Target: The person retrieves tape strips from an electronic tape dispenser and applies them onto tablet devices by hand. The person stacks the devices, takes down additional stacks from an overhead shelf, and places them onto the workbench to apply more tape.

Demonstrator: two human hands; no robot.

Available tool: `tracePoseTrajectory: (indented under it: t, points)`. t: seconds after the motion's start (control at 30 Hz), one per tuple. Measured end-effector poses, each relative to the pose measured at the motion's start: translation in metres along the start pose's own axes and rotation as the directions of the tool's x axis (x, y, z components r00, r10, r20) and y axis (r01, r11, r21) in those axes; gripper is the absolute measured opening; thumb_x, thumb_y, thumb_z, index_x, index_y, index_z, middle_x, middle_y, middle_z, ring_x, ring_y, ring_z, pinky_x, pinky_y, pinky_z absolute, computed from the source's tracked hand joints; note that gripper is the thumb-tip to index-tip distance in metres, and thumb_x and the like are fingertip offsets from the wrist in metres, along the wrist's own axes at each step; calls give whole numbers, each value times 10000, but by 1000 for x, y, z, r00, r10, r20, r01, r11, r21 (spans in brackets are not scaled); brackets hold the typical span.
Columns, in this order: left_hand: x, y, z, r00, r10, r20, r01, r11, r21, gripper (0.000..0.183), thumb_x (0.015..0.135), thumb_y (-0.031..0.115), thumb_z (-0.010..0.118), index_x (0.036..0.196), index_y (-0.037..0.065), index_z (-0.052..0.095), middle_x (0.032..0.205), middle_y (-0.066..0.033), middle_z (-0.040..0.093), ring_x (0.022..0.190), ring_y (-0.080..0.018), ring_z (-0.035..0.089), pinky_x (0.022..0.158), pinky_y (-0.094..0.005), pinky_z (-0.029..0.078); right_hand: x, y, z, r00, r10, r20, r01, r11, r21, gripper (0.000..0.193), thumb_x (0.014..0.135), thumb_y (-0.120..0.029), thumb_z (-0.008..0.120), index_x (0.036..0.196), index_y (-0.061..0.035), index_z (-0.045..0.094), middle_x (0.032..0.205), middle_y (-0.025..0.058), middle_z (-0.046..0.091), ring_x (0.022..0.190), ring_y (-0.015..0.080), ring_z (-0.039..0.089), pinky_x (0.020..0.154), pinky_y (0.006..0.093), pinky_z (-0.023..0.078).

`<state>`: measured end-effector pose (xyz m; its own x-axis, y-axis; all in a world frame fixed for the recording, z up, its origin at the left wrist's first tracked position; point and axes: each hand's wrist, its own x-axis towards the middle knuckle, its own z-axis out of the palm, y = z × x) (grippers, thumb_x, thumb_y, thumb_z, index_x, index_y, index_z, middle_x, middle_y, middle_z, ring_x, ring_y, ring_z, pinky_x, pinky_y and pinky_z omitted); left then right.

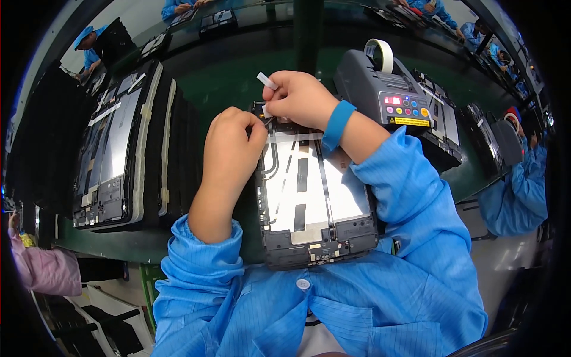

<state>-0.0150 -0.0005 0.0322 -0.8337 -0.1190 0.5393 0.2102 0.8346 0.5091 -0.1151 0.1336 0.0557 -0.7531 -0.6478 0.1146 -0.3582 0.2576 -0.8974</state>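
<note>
An opened tablet [342, 194] lies lengthwise in front of me, its bright silver inner face and black cables exposed, with a black speaker and board section at its near end. Both hands meet at its far left corner. My left hand [233, 143] is closed, thumb and forefinger pressed together at the tablet's edge; what they grip, if anything, is hidden. My right hand [300, 98], with a blue band on the wrist, pinches at the same corner. A short white strip [266, 81] sticks out between its fingers, and a small white piece shows under its fingertips.
Stacked opened tablets with black trays [110, 149] stand on the left. A grey tape dispenser [380, 89] with a lit panel and tape roll [380, 56] stands at the far right, beside more tablets [440, 119]. Co-workers in blue sit across and to the right of the green table [208, 77].
</note>
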Motion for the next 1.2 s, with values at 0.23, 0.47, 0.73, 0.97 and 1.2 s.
tracePoseTrajectory:
  t: [0.23, 0.47, 0.73, 0.97, 1.2]
  points:
    - [-1, -1, 0, 984, -180, 13, 180, 973, -144, 112, 763, 87, 637, 776, -24, 648, 739, -113, 599, 650, -230, 584, 618, -320, 473, 3, 9, 1, 999, -30, -19, 29, 999, -41, 133, 755, -8, 639, 863, 3, 562, 693, 39, 583, 585, 82, 537, 520, 215, 444]
    - [-3, -11, 9, 934, -329, 138, 356, 826, -437, 117, 844, 77, 621, 934, 5, 641, 770, 23, 585, 674, -38, 502, 612, -182, 416, -2, 6, 3, 994, -105, -40, 99, 986, -138, 117, 755, -13, 645, 853, -2, 582, 701, 41, 589, 628, 95, 552, 588, 233, 468]
    - [-14, -24, 9, 978, -197, 73, 206, 829, -520, 162, 841, -60, 494, 915, -1, 625, 822, -35, 576, 746, -114, 541, 672, -232, 438, -5, 7, 3, 990, -134, -48, 124, 977, -172, 116, 761, -20, 657, 850, -3, 585, 712, 49, 593, 651, 109, 562, 604, 242, 474]
    - [-17, -12, -2, 997, 79, -23, -82, 979, -185, 312, 672, -146, 469, 868, -5, 666, 824, -130, 571, 761, -260, 584, 676, -300, 472, -5, 7, 2, 993, -107, -49, 99, 984, -148, 162, 724, -47, 659, 871, 2, 613, 745, 107, 628, 670, 198, 615, 635, 296, 503]
    - [-18, -7, 1, 994, -37, -103, 3, 948, -317, 239, 705, -118, 487, 853, -26, 651, 820, -137, 580, 749, -265, 591, 665, -312, 476, -5, 8, 1, 992, -114, -56, 103, 981, -162, 159, 725, -49, 660, 870, -1, 614, 745, 104, 627, 671, 196, 615, 630, 296, 502]
